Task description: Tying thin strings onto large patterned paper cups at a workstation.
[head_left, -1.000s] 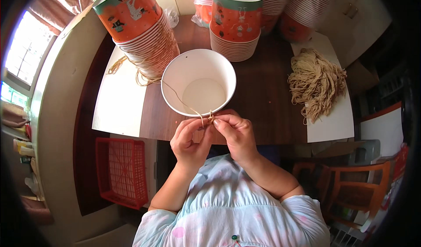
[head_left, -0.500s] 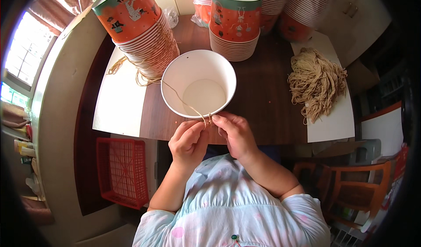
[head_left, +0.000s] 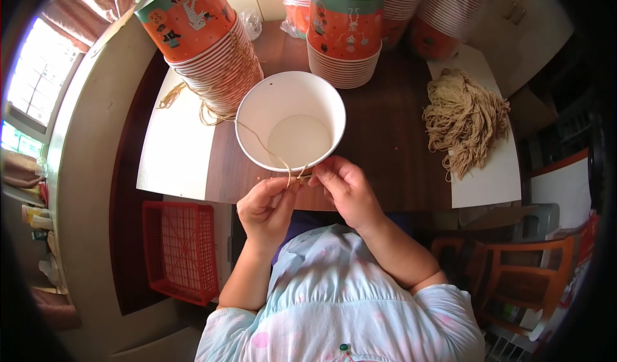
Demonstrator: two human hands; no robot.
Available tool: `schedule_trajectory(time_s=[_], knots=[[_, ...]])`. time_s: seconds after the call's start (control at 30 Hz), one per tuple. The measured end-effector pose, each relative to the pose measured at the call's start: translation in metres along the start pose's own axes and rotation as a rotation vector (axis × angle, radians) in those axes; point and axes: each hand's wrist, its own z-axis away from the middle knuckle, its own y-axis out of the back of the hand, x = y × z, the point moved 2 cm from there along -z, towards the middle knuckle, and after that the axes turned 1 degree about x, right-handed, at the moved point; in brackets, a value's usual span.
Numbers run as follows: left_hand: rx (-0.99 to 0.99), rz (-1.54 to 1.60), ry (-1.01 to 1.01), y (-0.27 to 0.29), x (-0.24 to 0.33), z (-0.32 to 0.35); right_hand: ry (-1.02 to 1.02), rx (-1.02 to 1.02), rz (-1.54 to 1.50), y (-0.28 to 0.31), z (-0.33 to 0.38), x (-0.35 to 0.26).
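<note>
A white paper bucket [head_left: 290, 121] stands open at the near edge of the dark wooden table [head_left: 385, 137]. A thin tan string [head_left: 260, 145] crosses its inside down to the near rim. My left hand [head_left: 267, 209] and my right hand [head_left: 345, 188] meet at that rim, each pinching an end of the string between fingertips. The two hands are almost touching.
Stacks of orange printed paper buckets stand at the back left [head_left: 205, 41] and back centre [head_left: 344, 31]. A bundle of tan strings [head_left: 464, 119] lies on white paper at the right. Loose strings [head_left: 186, 98] lie at the left. A red plastic crate [head_left: 180, 249] sits on the floor.
My hands have stayed at the bucket's near rim, and the fingers have shifted slightly along the string. The bucket has not moved.
</note>
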Motion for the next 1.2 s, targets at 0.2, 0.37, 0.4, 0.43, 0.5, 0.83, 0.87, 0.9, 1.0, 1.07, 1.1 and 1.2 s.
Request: schedule_trajectory(time_s=[0.2, 0.37, 0.4, 0.43, 0.5, 0.83, 0.87, 0.9, 1.0, 1.07, 1.1, 1.2], knots=[[-0.018, -0.05, -0.048, 0.0, -0.003, -0.002, 0.243, 0.111, 0.329, 0.002, 0.002, -0.003], [0.039, 0.053, 0.054, -0.007, 0.005, -0.005, 0.853, 0.189, 0.953, 0.007, 0.008, -0.019], [0.043, 0.085, 0.083, -0.008, 0.006, -0.005, 0.914, 0.162, 1.007, 0.006, 0.009, -0.023], [0.043, 0.085, 0.083, -0.009, 0.008, -0.006, 0.929, 0.137, 1.041, 0.003, 0.007, -0.027], [0.043, 0.116, 0.088, -0.01, 0.009, -0.007, 0.96, 0.067, 1.082, 0.003, 0.003, -0.024], [0.043, 0.168, 0.163, -0.009, 0.005, -0.006, 0.986, 0.042, 1.177, 0.007, 0.0, -0.018], [0.034, 0.171, 0.177, -0.009, 0.005, -0.005, 0.986, 0.041, 1.177, 0.007, -0.001, -0.018], [0.024, 0.173, 0.191, -0.009, 0.005, -0.005, 0.982, 0.052, 1.19, 0.007, -0.001, -0.019], [-0.013, 0.158, 0.177, -0.01, 0.007, -0.003, 0.969, 0.063, 1.213, 0.006, -0.001, -0.019], [-0.024, 0.198, 0.19, -0.01, 0.009, -0.003, 0.96, 0.063, 1.222, 0.005, 0.0, -0.018], [-0.037, 0.237, 0.204, -0.01, 0.01, -0.003, 0.954, 0.074, 1.224, 0.004, 0.0, -0.018], [-0.05, 0.269, 0.239, -0.009, 0.008, -0.004, 0.944, 0.098, 1.225, 0.004, -0.001, -0.016]])
